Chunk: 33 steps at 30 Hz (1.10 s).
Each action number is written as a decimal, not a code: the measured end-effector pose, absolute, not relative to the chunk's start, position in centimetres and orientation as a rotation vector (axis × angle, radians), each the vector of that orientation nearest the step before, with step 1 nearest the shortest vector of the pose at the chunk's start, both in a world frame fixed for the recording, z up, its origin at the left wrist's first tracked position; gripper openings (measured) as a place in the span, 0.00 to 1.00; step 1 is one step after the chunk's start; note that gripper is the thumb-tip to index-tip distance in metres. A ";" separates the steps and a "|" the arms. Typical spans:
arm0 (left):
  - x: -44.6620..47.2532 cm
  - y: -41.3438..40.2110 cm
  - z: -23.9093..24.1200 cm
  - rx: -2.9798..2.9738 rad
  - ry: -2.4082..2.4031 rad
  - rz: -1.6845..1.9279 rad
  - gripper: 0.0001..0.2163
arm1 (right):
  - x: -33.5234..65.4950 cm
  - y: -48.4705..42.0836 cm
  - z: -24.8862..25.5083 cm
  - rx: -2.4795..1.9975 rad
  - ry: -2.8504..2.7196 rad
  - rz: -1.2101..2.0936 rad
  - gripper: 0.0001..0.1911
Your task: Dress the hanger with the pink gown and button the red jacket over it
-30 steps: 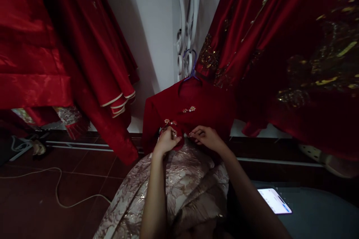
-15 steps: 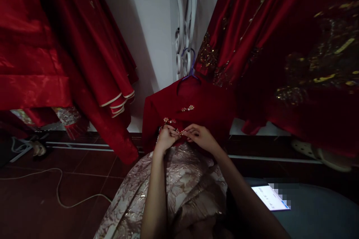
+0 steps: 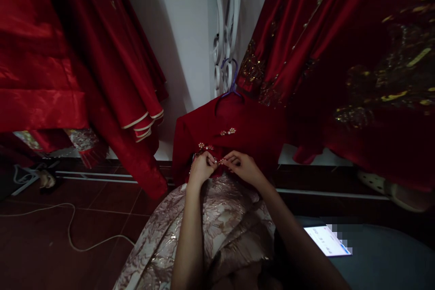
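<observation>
Closest to us, the two bare forearms reach forward over a pale, floral-patterned fabric (image 3: 234, 217) with a metallic sheen, which spreads out in folds beneath them. To the right, beside the right forearm, we see a phone (image 3: 324, 240) with its screen lit, lying on a dark grey surface (image 3: 387, 258); blocky blur covers one of its corners. Further on, the left hand (image 3: 202, 170) and right hand (image 3: 245, 166) sit close together at the lower front of a red garment (image 3: 246, 122), fingertips of both pinched on a small beaded clasp (image 3: 220, 161) between them — how its two ends join is too small for us to tell. Just above the left hand lies one beaded ornament (image 3: 205, 147), and higher on the red cloth another, pearly ornament (image 3: 228, 132). On the left, a pale cord (image 3: 71, 231) curves across the dark tiled floor (image 3: 108, 197), and shoes (image 3: 46, 180) stand near a white rail (image 3: 98, 178). A purple hanger (image 3: 235, 79) shows at the garment's neck, in front of white scrolled metalwork (image 3: 219, 18). On both sides hang more red clothes (image 3: 41, 45) — those on the right carry gold sequins (image 3: 390, 97) — and behind them we see a pale wall (image 3: 180, 22).
</observation>
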State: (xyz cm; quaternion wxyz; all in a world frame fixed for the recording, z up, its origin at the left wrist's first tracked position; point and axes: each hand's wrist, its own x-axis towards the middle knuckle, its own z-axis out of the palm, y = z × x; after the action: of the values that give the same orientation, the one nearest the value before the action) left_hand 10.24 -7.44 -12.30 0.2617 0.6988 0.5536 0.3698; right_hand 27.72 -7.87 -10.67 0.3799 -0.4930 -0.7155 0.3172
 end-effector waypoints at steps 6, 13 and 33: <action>9.9 -7.7 -12.5 2.002 1.447 0.963 0.03 | 27.1 -7.9 -11.2 -1.236 -1.835 0.727 0.09; 10.0 -7.6 -12.8 2.004 1.398 0.935 0.06 | 26.8 -7.4 -12.0 -1.270 -1.851 0.637 0.06; 9.8 -7.2 -13.4 1.978 1.319 0.997 0.08 | 26.8 -7.1 -12.8 -1.261 -1.891 0.612 0.07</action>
State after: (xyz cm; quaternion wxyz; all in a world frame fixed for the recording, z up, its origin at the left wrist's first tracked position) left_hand 9.81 -7.23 -13.45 0.2781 0.7371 0.4913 0.3714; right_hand 26.79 -7.13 -12.76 0.3836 -0.4949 -0.7419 0.2399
